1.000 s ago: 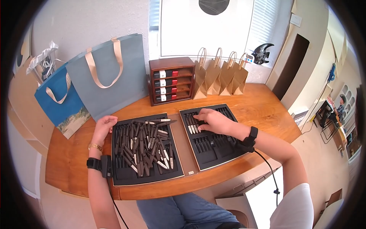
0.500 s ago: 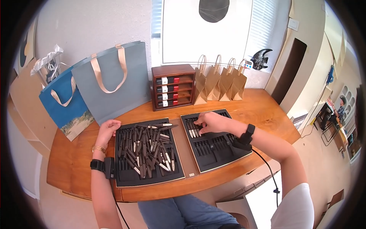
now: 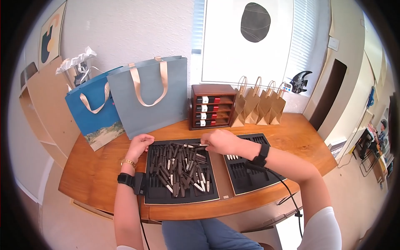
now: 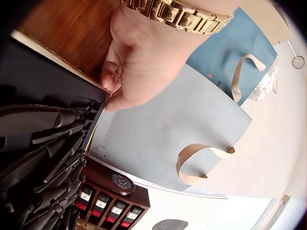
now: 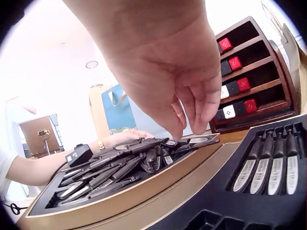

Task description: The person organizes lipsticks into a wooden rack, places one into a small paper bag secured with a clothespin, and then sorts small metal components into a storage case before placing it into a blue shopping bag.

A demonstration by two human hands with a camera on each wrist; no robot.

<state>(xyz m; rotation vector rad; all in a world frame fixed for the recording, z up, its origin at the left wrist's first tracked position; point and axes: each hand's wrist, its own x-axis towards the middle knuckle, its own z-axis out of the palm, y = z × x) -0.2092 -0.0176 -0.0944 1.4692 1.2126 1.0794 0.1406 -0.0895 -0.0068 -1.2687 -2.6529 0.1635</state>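
Note:
Dark knives, some with pale labels (image 3: 179,166) (image 5: 115,167), lie in a loose pile on the left black tray (image 3: 187,199). My left hand (image 3: 139,146) (image 4: 148,62) has curled fingers and holds that tray's far left corner. Over its far right corner, my right hand (image 3: 225,142) (image 5: 168,81) points its fingers down, the tips just above a pale-labelled knife (image 5: 197,140); no knife shows between them. The right black tray (image 3: 254,183) is partly hidden under the right forearm; several pale-labelled knives (image 5: 276,175) lie side by side in its slots.
Behind the trays stand a grey bag (image 3: 150,108), a blue bag (image 3: 96,112), a wooden rack (image 3: 212,89) with small boxes and several brown paper bags (image 3: 252,106). A black cable (image 3: 291,196) hangs from the right wrist. A person sits far right.
My right hand has moved left from the right tray's slots to the left tray's far right corner. The left hand stays at its corner; the head view has shifted.

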